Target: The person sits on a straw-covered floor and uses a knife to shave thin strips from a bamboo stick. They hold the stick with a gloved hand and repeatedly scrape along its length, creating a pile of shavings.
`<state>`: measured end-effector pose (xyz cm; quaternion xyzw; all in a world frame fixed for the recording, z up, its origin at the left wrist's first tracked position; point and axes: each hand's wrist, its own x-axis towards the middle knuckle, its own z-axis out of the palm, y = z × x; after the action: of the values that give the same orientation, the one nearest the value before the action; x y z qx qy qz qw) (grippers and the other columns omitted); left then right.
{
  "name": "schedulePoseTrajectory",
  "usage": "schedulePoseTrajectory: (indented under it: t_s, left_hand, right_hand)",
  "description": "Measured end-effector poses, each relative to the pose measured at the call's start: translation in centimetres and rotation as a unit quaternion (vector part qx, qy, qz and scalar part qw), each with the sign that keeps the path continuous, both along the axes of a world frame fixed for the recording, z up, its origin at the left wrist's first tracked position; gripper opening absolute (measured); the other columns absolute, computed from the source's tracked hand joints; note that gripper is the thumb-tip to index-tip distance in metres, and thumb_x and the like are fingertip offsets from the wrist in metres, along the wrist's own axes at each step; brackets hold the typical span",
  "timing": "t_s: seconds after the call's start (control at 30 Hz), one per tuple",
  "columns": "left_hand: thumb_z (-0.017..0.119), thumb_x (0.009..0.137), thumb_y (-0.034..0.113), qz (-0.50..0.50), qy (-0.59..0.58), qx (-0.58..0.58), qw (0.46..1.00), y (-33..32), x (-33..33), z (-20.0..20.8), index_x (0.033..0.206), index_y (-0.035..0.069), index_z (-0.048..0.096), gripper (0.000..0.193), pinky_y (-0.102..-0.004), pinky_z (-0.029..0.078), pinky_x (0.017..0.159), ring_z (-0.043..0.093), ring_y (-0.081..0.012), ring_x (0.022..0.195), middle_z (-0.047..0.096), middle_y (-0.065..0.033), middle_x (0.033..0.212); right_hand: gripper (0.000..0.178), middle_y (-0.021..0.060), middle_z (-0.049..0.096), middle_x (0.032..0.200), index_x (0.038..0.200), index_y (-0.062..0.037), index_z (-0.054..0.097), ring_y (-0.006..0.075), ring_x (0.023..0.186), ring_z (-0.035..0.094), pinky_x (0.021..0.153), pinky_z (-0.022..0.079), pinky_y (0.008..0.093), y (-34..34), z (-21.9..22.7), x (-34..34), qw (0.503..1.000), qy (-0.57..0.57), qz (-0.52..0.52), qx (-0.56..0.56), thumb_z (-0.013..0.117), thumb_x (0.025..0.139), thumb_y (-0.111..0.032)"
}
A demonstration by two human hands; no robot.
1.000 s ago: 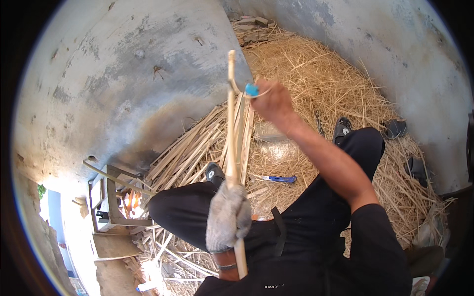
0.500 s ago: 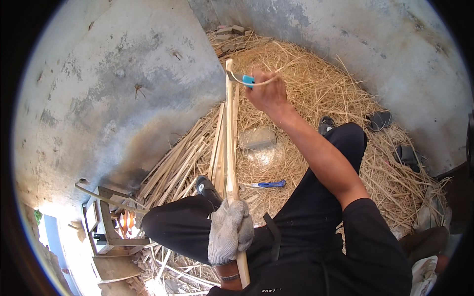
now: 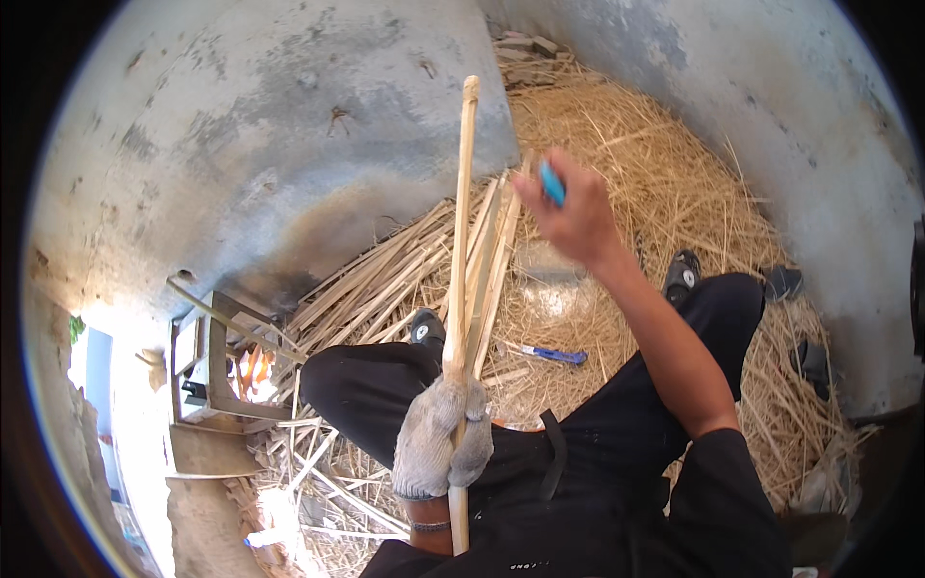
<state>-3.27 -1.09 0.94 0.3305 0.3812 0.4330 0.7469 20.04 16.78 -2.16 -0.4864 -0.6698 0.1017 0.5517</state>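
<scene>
My left hand (image 3: 443,438) wears a grey knitted glove and is wrapped round a long pale strip of bamboo (image 3: 462,222). The strip stands up away from me between my knees, its lower end passing below the glove. To the right of its upper part, apart from it, my right hand (image 3: 583,217) is bare and closed on a knife with a turquoise handle (image 3: 552,183). The knife's blade is smeared by motion. Behind the held strip, more pale strips (image 3: 496,260) lean outward from near my left foot.
Bundled bamboo strips (image 3: 371,275) lie along the left wall (image 3: 270,125). Thin shavings (image 3: 655,164) cover the floor. A blue cutter (image 3: 554,355) and a pale block (image 3: 549,262) lie ahead. A wooden frame (image 3: 217,356) stands at left; dark sandals (image 3: 782,281) lie at right.
My right hand has come off the strip, moving right and toward me with the knife; the long curl of shaving by it no longer shows. The strip's top has swung slightly right, and the view has shifted.
</scene>
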Motion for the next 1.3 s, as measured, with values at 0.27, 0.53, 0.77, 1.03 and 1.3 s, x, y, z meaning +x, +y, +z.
schedulePoseTrajectory:
  t_s: [0.27, 0.53, 0.77, 1.03, 1.3]
  left_hand:
    - [0.051, 0.104, 0.041, 0.037, 0.051, -0.002, 0.998, 3.3, 1.2, 1.7, 0.094, 0.004, 0.055, 0.040, -0.0219, 0.029, 0.035, 0.042, -0.0090, 0.036, 0.048, -0.0017, 0.052]
    - [0.044, 0.107, 0.040, -0.020, -0.151, -0.060, 0.986, 4.3, 1.8, 1.0, 0.091, 0.008, 0.051, 0.037, -0.0241, 0.026, 0.027, 0.034, -0.0097, 0.028, 0.039, 0.0020, 0.045]
    - [0.041, 0.108, 0.040, -0.025, -0.242, -0.088, 0.966, 5.6, 2.2, -0.2, 0.091, 0.008, 0.050, 0.037, -0.0241, 0.026, 0.027, 0.034, -0.0095, 0.027, 0.039, 0.0017, 0.044]
    - [0.040, 0.108, 0.040, -0.068, -0.325, -0.101, 0.938, 3.9, 1.6, -0.9, 0.091, 0.008, 0.050, 0.037, -0.0244, 0.027, 0.027, 0.033, -0.0096, 0.027, 0.040, 0.0013, 0.045]
    - [0.038, 0.108, 0.042, 0.040, -0.135, -0.140, 0.980, 3.9, 3.5, 0.4, 0.089, 0.009, 0.049, 0.040, -0.0252, 0.030, 0.027, 0.034, -0.0110, 0.026, 0.039, 0.0017, 0.043]
  right_hand:
    - [0.054, 0.0092, 0.051, 0.060, 0.088, -0.0064, 0.050, 0.0287, 0.051, 0.057, 0.048, 0.043, 0.0390, -5.8, 2.4, -2.7, 0.950, -0.161, 0.266, 0.014, 0.056, 0.094, -0.060]
    - [0.057, 0.0066, 0.054, 0.059, 0.075, -0.0073, 0.050, 0.0249, 0.046, 0.058, 0.042, 0.044, 0.0375, -3.9, 1.3, -2.9, 0.952, -0.245, 0.153, 0.101, 0.057, 0.092, -0.061]
    - [0.056, 0.0039, 0.049, 0.055, 0.072, -0.0097, 0.049, 0.0196, 0.043, 0.052, 0.039, 0.041, 0.0361, -1.7, -1.3, -3.0, 0.950, -0.251, 0.092, 0.162, 0.057, 0.092, -0.061]
    - [0.035, 0.0051, 0.054, 0.056, 0.092, -0.0044, 0.062, 0.0193, 0.040, 0.049, 0.039, 0.040, 0.0324, 5.2, 1.7, 7.9, 0.945, -0.191, -0.252, -0.078, 0.050, 0.105, -0.035]
    - [0.046, 0.0103, 0.050, 0.057, 0.081, -0.0045, 0.053, 0.0307, 0.047, 0.054, 0.045, 0.042, 0.0394, -5.3, 0.8, -0.1, 0.964, -0.190, 0.182, 0.044, 0.055, 0.100, -0.047]
